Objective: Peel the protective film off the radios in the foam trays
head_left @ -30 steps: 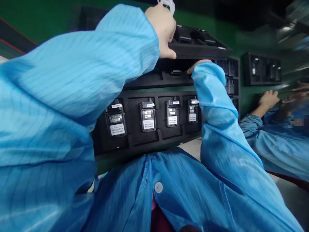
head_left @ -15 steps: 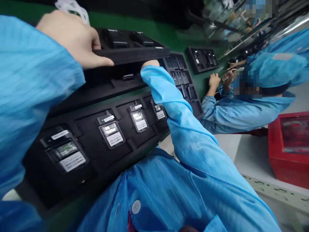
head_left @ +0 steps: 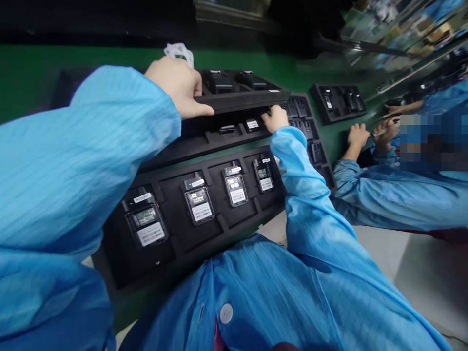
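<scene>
My left hand (head_left: 177, 85) grips the near edge of a black foam tray (head_left: 241, 95), thumb underneath, and holds it tilted up above a second black tray (head_left: 204, 141). A white plastic piece (head_left: 178, 50) sticks up behind that hand. My right hand (head_left: 276, 118) reaches in under the raised tray, fingers curled at a small labelled device (head_left: 252, 125) in the lower tray; what it holds is hidden. Closest to me lies a third black tray (head_left: 175, 243) with several labelled black devices (head_left: 198, 204) in its pockets.
The trays rest on a green conveyor belt (head_left: 36, 68). Further trays (head_left: 338, 100) lie to the right. A co-worker in a blue coat (head_left: 395, 195) sits at right, both hands (head_left: 356, 134) at the belt edge.
The camera has swung back left and down. My right hand has come out from under the raised tray into sight at the lower tray's right pocket. My left hand keeps its grip.
</scene>
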A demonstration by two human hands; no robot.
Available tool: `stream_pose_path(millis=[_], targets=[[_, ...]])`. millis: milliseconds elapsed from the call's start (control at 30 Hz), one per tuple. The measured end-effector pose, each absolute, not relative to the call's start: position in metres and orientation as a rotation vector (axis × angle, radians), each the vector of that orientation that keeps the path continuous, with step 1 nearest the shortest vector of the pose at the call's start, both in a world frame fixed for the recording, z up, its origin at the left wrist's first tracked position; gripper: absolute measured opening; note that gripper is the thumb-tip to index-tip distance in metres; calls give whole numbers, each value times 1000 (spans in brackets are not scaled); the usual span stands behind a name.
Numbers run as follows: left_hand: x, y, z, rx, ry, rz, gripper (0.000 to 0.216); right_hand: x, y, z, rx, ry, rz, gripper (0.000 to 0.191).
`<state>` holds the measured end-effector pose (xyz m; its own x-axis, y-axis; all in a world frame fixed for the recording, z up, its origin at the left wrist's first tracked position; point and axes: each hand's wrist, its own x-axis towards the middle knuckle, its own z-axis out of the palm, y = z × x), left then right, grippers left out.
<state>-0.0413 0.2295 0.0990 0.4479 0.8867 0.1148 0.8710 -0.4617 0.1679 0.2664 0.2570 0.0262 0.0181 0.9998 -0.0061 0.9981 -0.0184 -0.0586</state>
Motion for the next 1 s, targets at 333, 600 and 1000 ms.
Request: stream_pose_path(millis=[333, 600, 1000], targets=[[-44, 240, 102, 2529, 1552, 420, 38, 281, 226, 35, -2097, -2038, -164, 38], [-39, 234, 103, 2509, 1528, 315, 36, 258, 204, 16, -1845, -2285, -11, 37], [-39, 236, 98, 2513, 1487, 391, 34, 256, 260, 6, -2164, -1865, 383, 57]])
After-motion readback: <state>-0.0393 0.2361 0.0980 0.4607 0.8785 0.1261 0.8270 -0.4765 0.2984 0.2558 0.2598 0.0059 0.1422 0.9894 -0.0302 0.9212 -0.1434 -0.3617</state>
